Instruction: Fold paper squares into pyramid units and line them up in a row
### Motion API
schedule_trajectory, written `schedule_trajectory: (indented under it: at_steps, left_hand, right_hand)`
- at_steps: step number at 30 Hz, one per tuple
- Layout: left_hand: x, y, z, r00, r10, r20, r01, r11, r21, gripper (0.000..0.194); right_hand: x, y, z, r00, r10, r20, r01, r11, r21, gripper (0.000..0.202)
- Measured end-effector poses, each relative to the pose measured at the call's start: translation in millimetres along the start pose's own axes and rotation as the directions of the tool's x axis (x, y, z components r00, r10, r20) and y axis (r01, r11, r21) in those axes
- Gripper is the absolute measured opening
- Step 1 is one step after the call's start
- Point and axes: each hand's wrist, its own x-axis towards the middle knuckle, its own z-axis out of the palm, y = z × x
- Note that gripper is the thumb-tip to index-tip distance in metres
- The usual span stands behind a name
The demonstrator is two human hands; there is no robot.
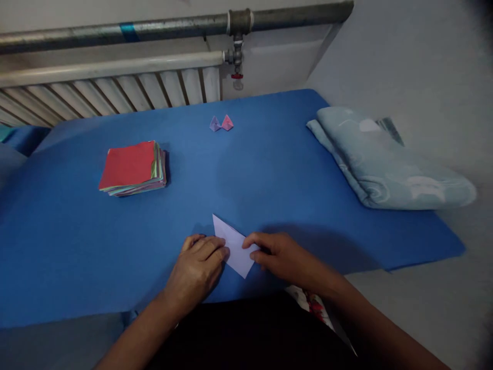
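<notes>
A folded sheet of light purple paper lies near the front edge of the blue-covered table, one pointed corner towards the back left and another towards me. My left hand is closed at its left edge, fingertips pressing on the paper; its thumb is hidden. On the other side, my right hand pinches the right corner between thumb and forefinger. Farther back stand two small folded paper pieces, a purple one and a pink one, side by side.
Left of the hands sits a stack of coloured paper with a red sheet on top. A folded pale blue-green blanket rests at the right on the blue cloth. Behind the table are a white radiator and a metal pipe.
</notes>
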Motion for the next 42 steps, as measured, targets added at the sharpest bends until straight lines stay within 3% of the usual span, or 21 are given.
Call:
schedule_trajectory:
  at_steps: [5,8,10,13,17,21,25,42]
  left_hand:
    - [1.3,10.7,-3.2,0.998,-0.021,0.055,0.02,1.0,0.016,0.029]
    - [0.8,12.7,1.5,0.999,-0.027,0.037,0.024,0.997,0.078,0.021]
    - [0.5,12.4,4.7,1.0,-0.023,0.013,0.021,0.993,0.12,0.017]
    - [0.5,11.9,7.0,1.0,-0.012,-0.02,0.015,0.99,0.139,0.016]
    - [0.0,13.3,7.3,0.999,-0.017,-0.03,0.021,0.989,0.146,0.017]
    - [-0.8,15.4,8.6,0.998,-0.06,-0.02,0.062,0.99,0.128,0.017]
    - [-0.2,17.0,9.3,0.993,-0.112,-0.022,0.114,0.988,0.1,0.016]
    - [10.0,21.2,11.7,0.957,-0.29,-0.026,0.291,0.956,0.032,0.013]
  right_hand:
    - [4.2,3.7,2.2,0.993,0.106,-0.05,-0.096,0.981,0.171,0.014]
    - [4.9,6.8,2.1,0.99,0.12,-0.068,-0.105,0.975,0.198,0.015]
    - [1.6,8.7,2.2,0.991,0.095,-0.095,-0.081,0.986,0.143,0.018]
    - [-6.8,10.3,3.8,0.985,-0.058,-0.165,0.049,0.997,-0.053,0.024]
    - [-14.7,14.2,9.4,0.946,-0.237,-0.22,0.155,0.929,-0.335,0.026]
    - [-14.4,23.9,15.9,0.897,-0.343,-0.277,0.183,0.861,-0.475,0.021]
    - [-11.5,30.2,18.2,0.86,-0.398,-0.32,0.209,0.845,-0.492,0.02]
    - [-6.0,26.9,19.6,0.857,-0.351,-0.377,0.164,0.879,-0.447,0.02]
